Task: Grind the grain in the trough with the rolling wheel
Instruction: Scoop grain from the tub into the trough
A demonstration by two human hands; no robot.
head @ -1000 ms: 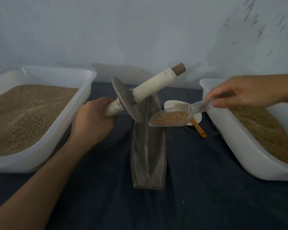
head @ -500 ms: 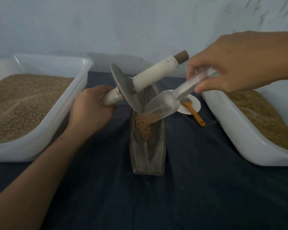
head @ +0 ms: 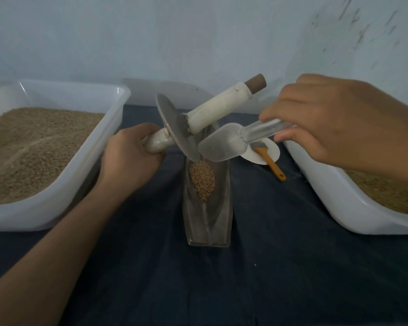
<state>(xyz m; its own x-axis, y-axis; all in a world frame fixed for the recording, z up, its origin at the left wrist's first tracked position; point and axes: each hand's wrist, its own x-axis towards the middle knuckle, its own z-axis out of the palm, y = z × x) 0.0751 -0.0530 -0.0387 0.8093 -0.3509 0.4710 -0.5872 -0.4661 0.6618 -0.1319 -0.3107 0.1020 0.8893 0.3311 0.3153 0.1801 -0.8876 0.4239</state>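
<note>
A narrow metal trough (head: 207, 220) stands lengthwise on the dark cloth in the middle. A small heap of grain (head: 201, 180) lies in its far half. My left hand (head: 130, 158) grips the near white handle of the rolling wheel (head: 177, 130), which is tilted above the trough's far end with its other handle pointing up and right. My right hand (head: 327, 123) pinches the handle of a clear plastic scoop (head: 224, 144), held empty and turned downward just over the grain, right beside the wheel's disc.
A white tub of grain (head: 64, 184) sits at the left and another white tub (head: 339, 196) at the right. Behind the scoop lies a small white dish (head: 272, 152) with an orange-handled brush (head: 272, 165). A pale wall stands close behind.
My right hand brought the full scoop from the right tub over the trough and tipped it. The grain now lies in the trough and the scoop is empty. My left hand kept the wheel raised.
</note>
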